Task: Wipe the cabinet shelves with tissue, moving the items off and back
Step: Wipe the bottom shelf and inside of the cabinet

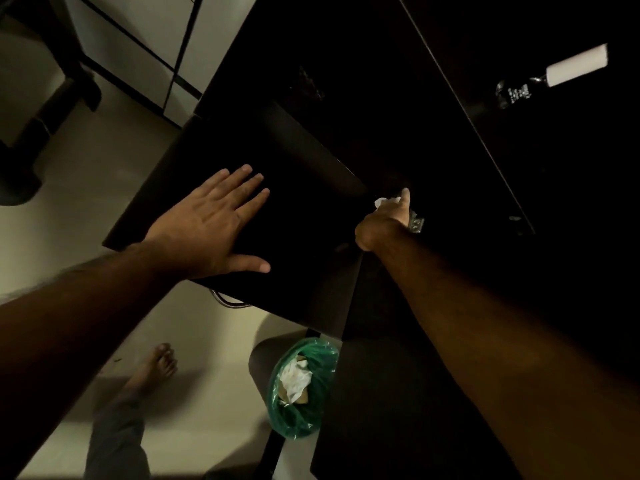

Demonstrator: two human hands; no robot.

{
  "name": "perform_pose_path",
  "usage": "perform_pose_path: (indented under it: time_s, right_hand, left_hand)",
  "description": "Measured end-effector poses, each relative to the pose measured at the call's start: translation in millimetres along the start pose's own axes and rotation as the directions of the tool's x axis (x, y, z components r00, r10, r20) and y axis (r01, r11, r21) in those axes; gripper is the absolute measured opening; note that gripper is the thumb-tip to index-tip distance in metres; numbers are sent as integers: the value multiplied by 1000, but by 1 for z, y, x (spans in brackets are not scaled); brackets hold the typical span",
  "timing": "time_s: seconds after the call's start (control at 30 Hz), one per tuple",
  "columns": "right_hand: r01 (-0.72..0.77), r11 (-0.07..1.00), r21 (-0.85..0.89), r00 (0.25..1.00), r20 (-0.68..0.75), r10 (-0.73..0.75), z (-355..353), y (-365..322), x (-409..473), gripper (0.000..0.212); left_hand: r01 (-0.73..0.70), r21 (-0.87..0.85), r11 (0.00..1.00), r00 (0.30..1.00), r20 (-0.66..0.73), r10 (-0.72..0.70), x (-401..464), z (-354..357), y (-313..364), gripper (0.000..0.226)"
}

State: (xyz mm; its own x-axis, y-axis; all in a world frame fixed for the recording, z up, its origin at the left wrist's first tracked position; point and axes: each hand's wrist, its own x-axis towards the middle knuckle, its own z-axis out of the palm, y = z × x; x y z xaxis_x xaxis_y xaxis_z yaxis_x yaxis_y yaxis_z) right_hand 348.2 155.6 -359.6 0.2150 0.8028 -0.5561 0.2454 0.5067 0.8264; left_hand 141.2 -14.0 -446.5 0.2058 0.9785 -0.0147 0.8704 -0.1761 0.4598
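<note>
— Two hands were in view. What was the left hand (211,220) doing?

— It lay flat on the dark cabinet door (294,209), fingers straight and spread, thumb out to the side, holding nothing.

— And the right hand (384,221)?

— It reached into the dark cabinet (433,133), fingers curled around a crumpled white tissue (382,201), the thumb pointing up. A small shiny packet (416,224) showed just beside the knuckles; I couldn't tell whether the hand held that too.

— Where did the tissue sit against the shelf?

— Too dark to say whether it touched a surface. It was just inside the opening, close to the door's inner edge.

— Any items on the shelves?

— One dark glass bottle (512,93) with a white cap (576,65), lying tilted in the view, deep in the cabinet at upper right, well apart from the hand.

— Below the door?

— A bin lined with a green bag (304,386), crumpled white paper (294,377) inside, standing on the pale floor (114,188). A metal handle (230,301) peeked out under the door's lower edge, and a bare foot (161,363) rested on the floor to the left of the bin.
</note>
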Motion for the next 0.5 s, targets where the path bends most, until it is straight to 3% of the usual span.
perform_pose_path:
  time_s: [0.2, 0.5]
  right_hand:
    - [-43, 998, 55, 999, -6, 44, -9, 19, -9, 61]
    - [-133, 937, 323, 987, -44, 155, -13, 61, -45, 44]
  left_hand:
    - [-8, 18, 1000, 1000, -7, 9, 0, -1, 1, 118]
    - [-8, 56, 998, 1000, 4, 8, -1, -1, 2, 118]
